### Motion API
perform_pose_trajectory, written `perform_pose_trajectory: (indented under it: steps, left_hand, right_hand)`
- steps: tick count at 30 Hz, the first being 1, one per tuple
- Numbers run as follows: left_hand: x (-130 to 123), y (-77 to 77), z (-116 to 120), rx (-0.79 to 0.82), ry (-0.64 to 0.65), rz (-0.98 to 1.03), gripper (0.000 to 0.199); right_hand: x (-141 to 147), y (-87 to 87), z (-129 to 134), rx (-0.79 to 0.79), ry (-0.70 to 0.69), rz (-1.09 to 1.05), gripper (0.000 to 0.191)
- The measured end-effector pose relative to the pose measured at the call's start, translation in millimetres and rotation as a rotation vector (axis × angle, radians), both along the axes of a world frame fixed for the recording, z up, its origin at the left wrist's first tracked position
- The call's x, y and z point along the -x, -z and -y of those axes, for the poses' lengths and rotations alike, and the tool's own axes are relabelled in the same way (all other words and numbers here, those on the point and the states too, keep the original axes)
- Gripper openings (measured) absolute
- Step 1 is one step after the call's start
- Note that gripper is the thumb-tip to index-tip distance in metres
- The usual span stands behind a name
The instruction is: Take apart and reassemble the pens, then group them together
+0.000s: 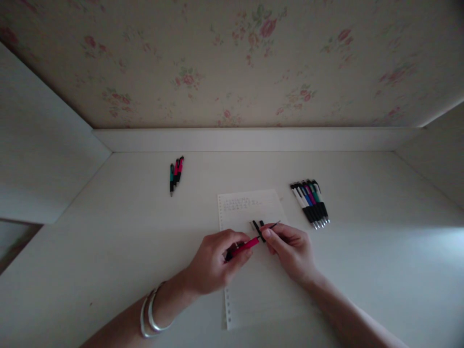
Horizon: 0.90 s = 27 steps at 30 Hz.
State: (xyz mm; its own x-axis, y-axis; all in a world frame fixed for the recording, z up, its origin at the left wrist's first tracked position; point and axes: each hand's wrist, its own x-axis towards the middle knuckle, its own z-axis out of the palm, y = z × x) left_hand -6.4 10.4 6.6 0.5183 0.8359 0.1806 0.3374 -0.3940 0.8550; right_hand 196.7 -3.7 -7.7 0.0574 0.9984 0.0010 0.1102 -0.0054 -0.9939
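Observation:
My left hand (213, 258) is closed around the pink barrel (247, 246) of a pen, above a sheet of hole-punched paper (253, 299). A thin dark ink refill (275, 224) runs from the barrel's front end, and my right hand (292, 249) pinches it between thumb and fingers. Just behind the fingertips, short black pen pieces (255, 227) lie on the paper, partly hidden by my right hand. A few lines of handwriting show at the sheet's top.
Several capless click pens (310, 203) lie side by side at the right, with white, blue, purple and green barrels. Three more pens (176, 175), green and pink, rest at the back left. A white ledge (253, 140) and side panels bound the white desk (108, 232).

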Motion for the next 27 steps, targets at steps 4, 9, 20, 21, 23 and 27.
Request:
perform_pose_trajectory:
  steps: [4,9,20,21,23,27]
  left_hand:
    - [-6,-1.4,8,0.053,0.085,0.015,0.018]
    - [-13,-6.3,17,0.313,0.044,0.125,0.023]
    - [-14,-2.7,19,0.737,0.053,0.356,0.03]
    - [-14,-1.6,19,0.742,0.048,0.35,0.032]
    - [-16,0.5,19,0.762,0.039,0.373,0.036]
    - [-18,3.5,16,0.834,0.035,0.475,0.034]
  right_hand:
    - [1,-3.2,2,-0.017,-0.065,0.033,0.038]
    - [3,-7.6,0,-0.177,-0.116,0.113,0.026]
    - [4,-5.6,0,-0.342,-0.226,0.274,0.021]
    - [4,-6.4,0,-0.343,-0.238,0.293,0.023]
    - [4,-8.5,0,-0.345,-0.272,0.317,0.025]
    - [1,-9.5,0,-0.377,-0.285,0.38,0.024]
